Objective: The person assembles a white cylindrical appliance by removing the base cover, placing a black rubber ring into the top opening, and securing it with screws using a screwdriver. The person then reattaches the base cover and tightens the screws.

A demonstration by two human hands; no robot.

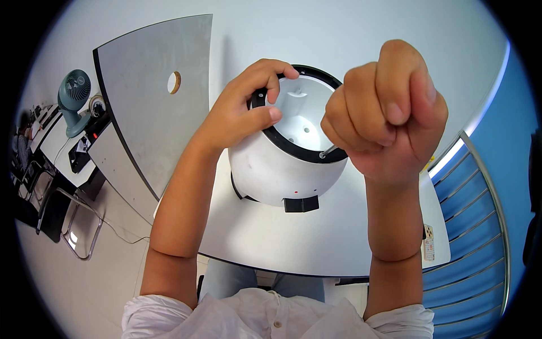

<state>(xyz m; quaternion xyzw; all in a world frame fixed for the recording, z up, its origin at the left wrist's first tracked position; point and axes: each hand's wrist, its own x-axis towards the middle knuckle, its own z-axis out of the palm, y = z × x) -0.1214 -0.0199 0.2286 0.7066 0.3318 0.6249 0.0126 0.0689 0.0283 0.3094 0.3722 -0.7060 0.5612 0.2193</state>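
A white, rounded appliance body (282,175), like that of a rice cooker, stands open at the top on the table. Its black ring rim (288,148) carries small screws, and the inside is pale with a few holes in the bottom. My left hand (248,104) grips the rim's left side, thumb inside and fingers curled over the edge. Raised over the right side, my right hand (389,113) is closed in a fist round a thin metal-shafted tool (332,150). The shaft's tip meets a screw at the rim's front right; the fist hides the handle.
The white table (254,237) has a grey panel (152,85) with a round hole on its left. A small remote (429,243) lies at the right edge. Metal railing (485,226) runs on the right. Far left are a fan (74,96) and a chair (68,226).
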